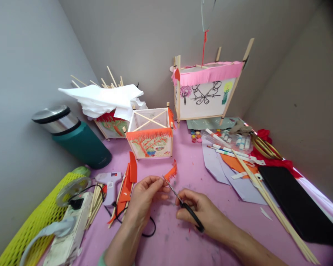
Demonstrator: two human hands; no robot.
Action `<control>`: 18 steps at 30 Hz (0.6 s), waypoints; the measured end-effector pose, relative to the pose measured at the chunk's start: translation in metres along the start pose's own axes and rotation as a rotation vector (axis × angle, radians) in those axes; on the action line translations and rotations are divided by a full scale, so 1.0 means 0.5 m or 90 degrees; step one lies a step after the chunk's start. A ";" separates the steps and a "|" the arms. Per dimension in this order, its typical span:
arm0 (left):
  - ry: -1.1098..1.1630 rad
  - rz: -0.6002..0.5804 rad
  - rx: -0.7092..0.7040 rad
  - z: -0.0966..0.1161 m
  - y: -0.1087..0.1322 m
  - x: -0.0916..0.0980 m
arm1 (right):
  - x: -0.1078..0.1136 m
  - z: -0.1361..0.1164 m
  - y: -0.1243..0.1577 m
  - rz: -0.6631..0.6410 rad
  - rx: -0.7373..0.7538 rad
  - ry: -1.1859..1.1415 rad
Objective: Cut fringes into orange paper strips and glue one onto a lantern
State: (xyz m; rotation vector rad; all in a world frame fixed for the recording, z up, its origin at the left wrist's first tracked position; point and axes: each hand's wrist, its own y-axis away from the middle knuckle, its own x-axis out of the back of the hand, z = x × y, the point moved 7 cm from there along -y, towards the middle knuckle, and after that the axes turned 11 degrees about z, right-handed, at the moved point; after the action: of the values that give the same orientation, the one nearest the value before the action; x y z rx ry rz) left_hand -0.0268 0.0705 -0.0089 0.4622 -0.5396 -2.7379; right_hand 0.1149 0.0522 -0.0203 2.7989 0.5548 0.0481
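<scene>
My left hand [152,188] pinches one end of a short orange paper strip [171,172], whose far end has a cut fringe. In my right hand [197,207] is a pair of scissors with black handles [192,216]. The scissor blades point up and left, with their tips at the strip beside my left fingertips. Just beyond stands a small lantern [152,146] with a wooden stick frame, drawn-on white panels and orange fringe along its top edge. Left of my hands lie more pieces of orange paper [126,188].
At left are a teal bottle [83,142], a glue gun [111,186] with a black cord, and a power strip [69,229]. A pink-fringed lantern [208,96] stands behind. Markers, thin wooden sticks [274,207] and a black tablet-like slab [296,203] lie at right.
</scene>
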 end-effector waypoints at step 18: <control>0.081 -0.013 0.085 -0.014 0.001 -0.001 | -0.013 0.006 0.008 -0.035 -0.081 -0.051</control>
State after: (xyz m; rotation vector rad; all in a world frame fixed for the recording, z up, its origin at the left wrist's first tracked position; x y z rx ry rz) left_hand -0.0235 0.0683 -0.0147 0.6736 -0.6896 -2.6795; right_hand 0.1105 0.0455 -0.0219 2.6479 0.5877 -0.0381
